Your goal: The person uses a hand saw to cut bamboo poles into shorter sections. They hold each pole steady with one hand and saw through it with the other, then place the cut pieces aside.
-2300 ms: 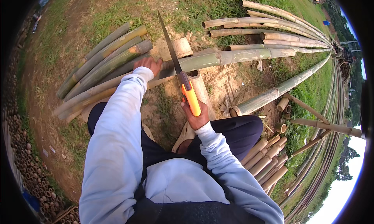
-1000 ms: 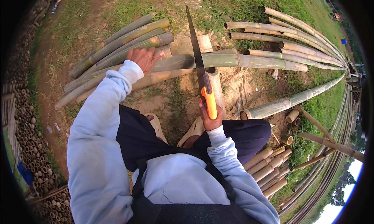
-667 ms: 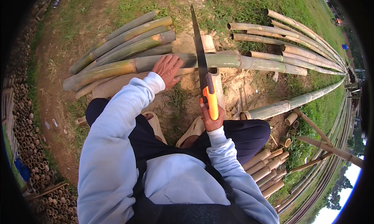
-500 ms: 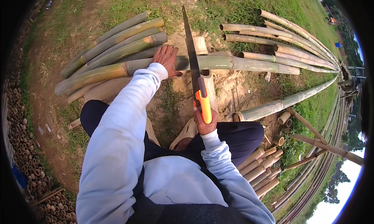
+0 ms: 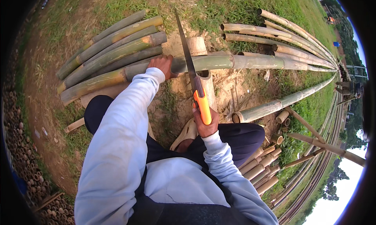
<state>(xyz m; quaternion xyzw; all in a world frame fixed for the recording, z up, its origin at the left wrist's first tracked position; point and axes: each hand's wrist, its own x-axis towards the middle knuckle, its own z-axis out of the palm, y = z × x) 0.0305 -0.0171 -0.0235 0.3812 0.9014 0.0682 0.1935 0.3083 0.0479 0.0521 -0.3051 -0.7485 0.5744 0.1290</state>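
While left hand [image 5: 162, 64] pins long green bamboo pole [image 5: 235, 62], right hand [image 5: 205, 125] grip wraps orange-handled saw [image 5: 196, 88]

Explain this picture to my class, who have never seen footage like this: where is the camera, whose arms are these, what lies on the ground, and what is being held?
The camera sits on a person's head and looks down, so the arms coming in from the bottom edge are that person's own. Its fisheye lens bends straight edges near the rim. There is no machine, only two bare hands. The left hand rests on a long green bamboo pole that lies across a short upright wooden block. The right hand grips the orange handle of a handsaw, whose blade stands across that pole. The ground is bare earth and grass. To the left lie more bamboo poles side by side. Further poles lie at upper right, and a heap of short cut pieces lies at lower right.
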